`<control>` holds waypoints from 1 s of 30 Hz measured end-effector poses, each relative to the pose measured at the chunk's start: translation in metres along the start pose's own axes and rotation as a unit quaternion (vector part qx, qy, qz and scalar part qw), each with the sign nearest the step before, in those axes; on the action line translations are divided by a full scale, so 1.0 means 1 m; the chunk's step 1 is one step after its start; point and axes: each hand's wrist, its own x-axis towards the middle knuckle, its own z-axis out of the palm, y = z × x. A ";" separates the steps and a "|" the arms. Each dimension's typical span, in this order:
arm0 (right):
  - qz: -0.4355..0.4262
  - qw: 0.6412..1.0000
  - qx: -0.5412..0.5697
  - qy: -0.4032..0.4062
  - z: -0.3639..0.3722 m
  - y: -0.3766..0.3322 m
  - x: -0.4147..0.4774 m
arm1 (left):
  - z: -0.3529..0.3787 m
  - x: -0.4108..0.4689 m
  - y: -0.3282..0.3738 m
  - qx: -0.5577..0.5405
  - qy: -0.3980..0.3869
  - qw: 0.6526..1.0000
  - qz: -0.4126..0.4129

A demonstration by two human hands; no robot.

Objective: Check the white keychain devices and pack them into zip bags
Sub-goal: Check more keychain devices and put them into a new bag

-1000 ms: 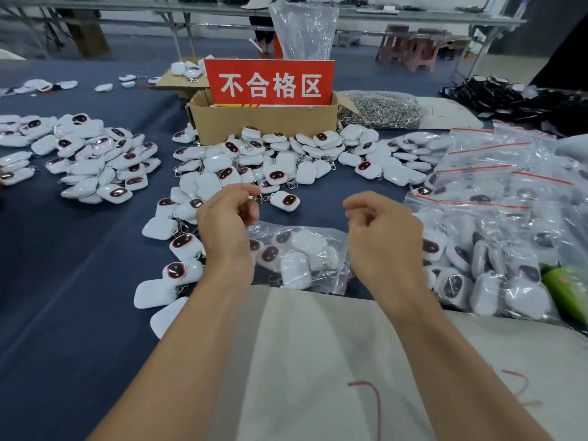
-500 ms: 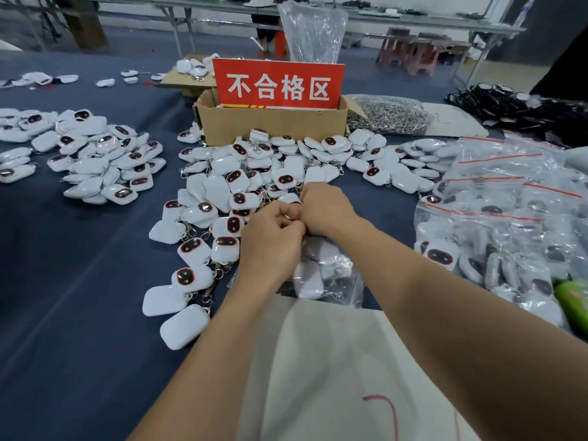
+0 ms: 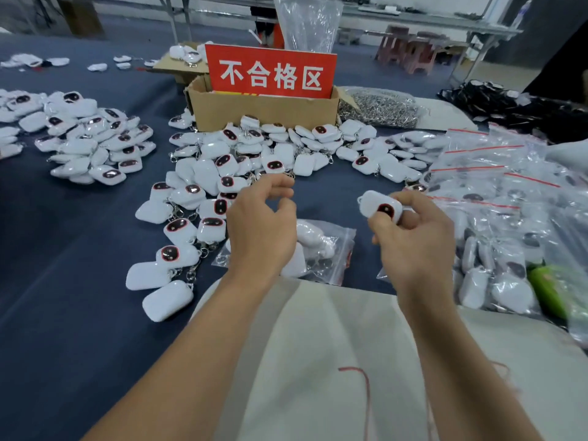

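Observation:
My right hand (image 3: pixel 413 237) grips a white keychain device (image 3: pixel 380 207) with a dark red-ringed face, held above the dark blue table. My left hand (image 3: pixel 261 224) hovers just left of it with its fingers loosely curled and nothing in them. Between and below the hands lies a small zip bag (image 3: pixel 324 246) with several white devices inside. A big loose pile of white devices (image 3: pixel 222 173) spreads ahead and to the left of my left hand.
A cardboard box (image 3: pixel 264 109) with a red sign stands behind the pile. Filled zip bags (image 3: pixel 496 218) are stacked at right, a second device pile (image 3: pixel 89 141) at left, a bag of metal rings (image 3: pixel 381 109) at back right. White cloth (image 3: pixel 318 361) covers the near edge.
Both hands were together over the pile half a second ago. They have pulled apart, and my right hand now holds one device taken from it.

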 end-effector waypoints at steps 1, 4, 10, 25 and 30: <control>0.005 0.999 0.039 -0.003 -0.005 0.002 -0.007 | 0.001 -0.002 0.000 0.002 0.007 1.000 0.001; 0.014 0.993 0.110 -0.031 -0.013 0.007 -0.016 | -0.001 -0.002 -0.004 0.016 0.011 1.000 0.001; 0.055 0.984 0.163 -0.045 -0.011 0.005 -0.018 | -0.021 0.014 -0.019 0.047 0.050 0.994 -0.089; 0.134 0.970 0.177 -0.098 -0.015 0.006 -0.012 | -0.003 -0.009 0.001 -0.016 -0.049 0.999 0.002; 0.105 0.972 0.181 -0.111 -0.013 0.001 -0.017 | 0.010 -0.029 0.018 -0.078 -0.163 0.982 0.063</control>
